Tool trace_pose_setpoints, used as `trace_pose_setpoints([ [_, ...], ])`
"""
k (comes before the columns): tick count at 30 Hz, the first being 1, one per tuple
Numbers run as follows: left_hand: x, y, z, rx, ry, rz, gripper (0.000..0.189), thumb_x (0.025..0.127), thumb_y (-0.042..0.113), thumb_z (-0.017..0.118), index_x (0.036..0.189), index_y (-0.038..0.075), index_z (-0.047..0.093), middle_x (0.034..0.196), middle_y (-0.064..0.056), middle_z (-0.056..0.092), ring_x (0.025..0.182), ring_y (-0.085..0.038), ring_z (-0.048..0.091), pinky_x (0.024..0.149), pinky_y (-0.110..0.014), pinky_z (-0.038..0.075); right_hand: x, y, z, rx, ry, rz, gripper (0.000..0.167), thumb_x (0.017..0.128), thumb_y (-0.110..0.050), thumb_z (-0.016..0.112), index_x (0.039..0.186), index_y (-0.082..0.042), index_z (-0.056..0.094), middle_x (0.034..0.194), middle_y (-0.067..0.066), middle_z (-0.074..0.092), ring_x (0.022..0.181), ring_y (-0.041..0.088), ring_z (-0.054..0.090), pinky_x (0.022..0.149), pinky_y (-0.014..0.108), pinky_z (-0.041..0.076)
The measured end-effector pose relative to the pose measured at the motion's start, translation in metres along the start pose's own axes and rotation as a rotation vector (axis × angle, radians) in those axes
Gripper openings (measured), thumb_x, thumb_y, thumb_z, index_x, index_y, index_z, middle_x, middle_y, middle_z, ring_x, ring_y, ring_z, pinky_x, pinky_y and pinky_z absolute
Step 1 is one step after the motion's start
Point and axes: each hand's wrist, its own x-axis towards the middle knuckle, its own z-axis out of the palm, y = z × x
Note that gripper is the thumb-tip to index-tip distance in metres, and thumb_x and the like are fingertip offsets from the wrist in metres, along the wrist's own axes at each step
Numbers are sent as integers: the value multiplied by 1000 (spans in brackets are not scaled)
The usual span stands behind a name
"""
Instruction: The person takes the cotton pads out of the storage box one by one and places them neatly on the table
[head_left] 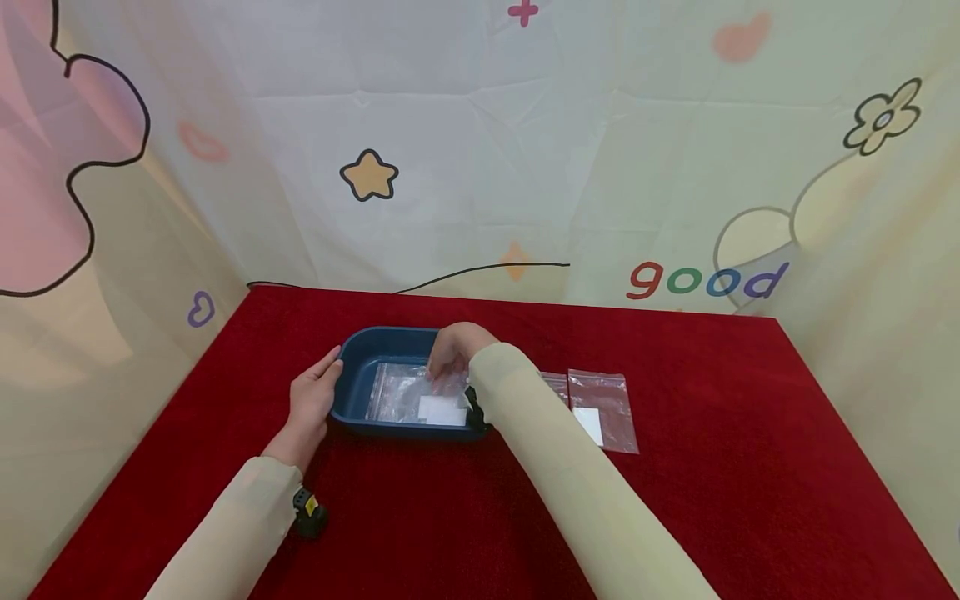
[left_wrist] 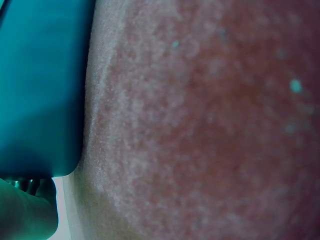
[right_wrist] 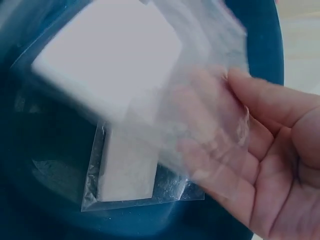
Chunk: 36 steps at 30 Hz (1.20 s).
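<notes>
A blue rectangular plastic tray [head_left: 352, 423] sits on the red-covered table. My left hand [head_left: 309, 400] holds its left end, thumb at the rim and fingers along the outer side; the left wrist view catches part of that hand [left_wrist: 27, 210] beside the tray wall. My right hand [head_left: 455, 348] reaches down inside the tray. In the right wrist view it pinches the edge of a clear zip bag [right_wrist: 110, 55] with a white rectangle in it, thumb against fingers. Beneath lies another clear bag [right_wrist: 129, 170] with a white piece, flat on the tray floor.
Right of the tray lies a clear bag [head_left: 611, 408] with a white piece, and another bag [head_left: 555, 383] beside it is partly covered by my right sleeve. A patterned cloth [head_left: 465, 167] hangs behind the table's back edge.
</notes>
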Motion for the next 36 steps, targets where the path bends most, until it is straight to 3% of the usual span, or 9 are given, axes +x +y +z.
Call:
trace_pose_setpoints([
  [3,-1,0,1,-7,-4,2,48,110,22,44,157,14,40,168,-9,32,157,-29,28,129,-45,30,-1,1,0,84,3,-30,16,101,-12,63,109,-3,74,77,5,72,74,16,69,70,24,53],
  [7,-1,0,1,-12,-4,-1,48,110,22,44,157,14,41,168,-10,34,156,-29,31,127,-45,32,-4,2,-3,135,4,-111,11,100,-6,63,100,-2,73,77,8,74,70,16,72,80,26,60],
  [14,1,1,2,-14,0,-3,48,110,23,45,157,16,40,168,-9,34,157,-26,30,128,-42,31,-14,-3,-10,134,-13,-190,20,100,-8,63,115,1,73,82,8,76,74,16,73,78,25,62],
  [22,2,0,3,-11,6,-9,48,110,23,44,158,16,40,168,-9,33,158,-25,28,129,-42,30,-21,-6,-20,148,-31,-263,23,104,-9,56,119,2,71,82,7,75,73,16,74,93,32,62],
  [31,1,1,2,-2,11,-6,48,110,22,45,157,15,40,169,-10,31,159,-27,26,131,-46,25,-32,-2,-27,176,21,-320,26,105,-13,56,124,-1,69,87,5,76,74,15,73,79,28,63],
  [36,-1,1,1,7,0,-7,48,110,21,44,158,15,40,169,-9,30,159,-27,24,131,-47,25,-38,5,-28,206,35,-366,30,106,-15,55,130,-1,65,95,8,76,73,14,74,82,30,63],
])
